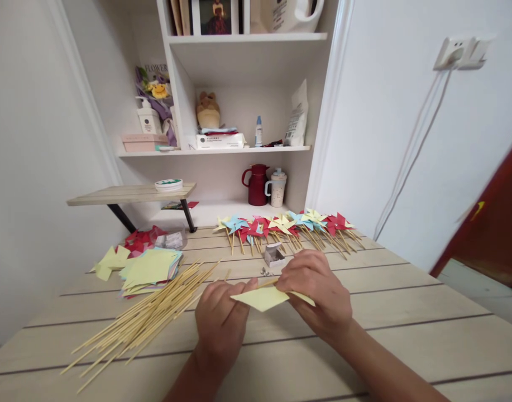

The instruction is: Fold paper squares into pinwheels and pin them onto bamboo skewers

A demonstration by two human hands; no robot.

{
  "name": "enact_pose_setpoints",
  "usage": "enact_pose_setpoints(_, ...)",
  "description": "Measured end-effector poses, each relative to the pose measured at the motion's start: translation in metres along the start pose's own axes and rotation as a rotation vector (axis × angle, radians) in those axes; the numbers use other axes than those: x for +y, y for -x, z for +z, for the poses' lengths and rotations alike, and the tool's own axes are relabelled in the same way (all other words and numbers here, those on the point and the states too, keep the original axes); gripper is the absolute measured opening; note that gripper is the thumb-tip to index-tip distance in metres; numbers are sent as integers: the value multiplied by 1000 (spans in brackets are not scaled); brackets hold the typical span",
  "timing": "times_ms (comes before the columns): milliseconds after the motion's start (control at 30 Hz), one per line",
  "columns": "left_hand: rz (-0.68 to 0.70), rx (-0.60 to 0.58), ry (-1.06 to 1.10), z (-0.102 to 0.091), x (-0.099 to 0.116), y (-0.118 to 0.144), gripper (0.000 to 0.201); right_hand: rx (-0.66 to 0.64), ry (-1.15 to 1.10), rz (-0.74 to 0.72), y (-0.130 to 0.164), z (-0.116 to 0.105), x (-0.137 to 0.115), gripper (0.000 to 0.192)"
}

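Note:
A pale yellow paper pinwheel (262, 299) is between my two hands, seen nearly edge-on. My right hand (320, 296) is closed on it, with thumb and fingers pinching near its middle. A short length of thin wooden stick (269, 283) shows just behind the paper, running between the hands. My left hand (222, 321) is curled closed around the stick's other part, thumb against the paper's left corner; its grip is mostly hidden. Small metal pins (266, 272) lie just beyond the hands, in front of a small open box (274, 255).
Loose wooden sticks (155, 312) lie left of my hands, beside stacked coloured paper squares (151, 271) and a yellow paper piece (112, 262). Finished pinwheels (281, 225) in red, blue and yellow line the back. A raised wooden stand (130, 194) is at back left, before shelves.

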State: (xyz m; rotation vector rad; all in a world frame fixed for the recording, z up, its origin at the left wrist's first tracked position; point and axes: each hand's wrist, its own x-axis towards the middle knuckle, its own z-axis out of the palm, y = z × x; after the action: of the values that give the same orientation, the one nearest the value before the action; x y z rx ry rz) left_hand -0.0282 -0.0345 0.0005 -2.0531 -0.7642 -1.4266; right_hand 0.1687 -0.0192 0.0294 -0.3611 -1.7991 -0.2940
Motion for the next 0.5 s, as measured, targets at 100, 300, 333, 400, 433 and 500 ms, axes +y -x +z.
enact_pose_setpoints(100,24,8,3,-3,2,0,24,8,14,-9,0,-1,0,12)
enact_pose_setpoints(300,54,-9,2,-5,2,1,24,14,11,-17,-3,-2,-1,9)
enact_pose_setpoints(333,66,-16,-13,-6,1,1,24,9,10,-20,-3,-2,-1,9)
enact_pose_setpoints(400,96,-28,-54,-8,1,0,23,-6,4,-31,-4,-3,-1,10)
enact_pose_setpoints(433,109,-30,-72,-10,1,0,24,-12,2,-36,-4,-3,-1,11)
enact_pose_setpoints(500,129,-32,-95,-12,2,-1,26,-19,3,-47,-3,-4,-2,12)
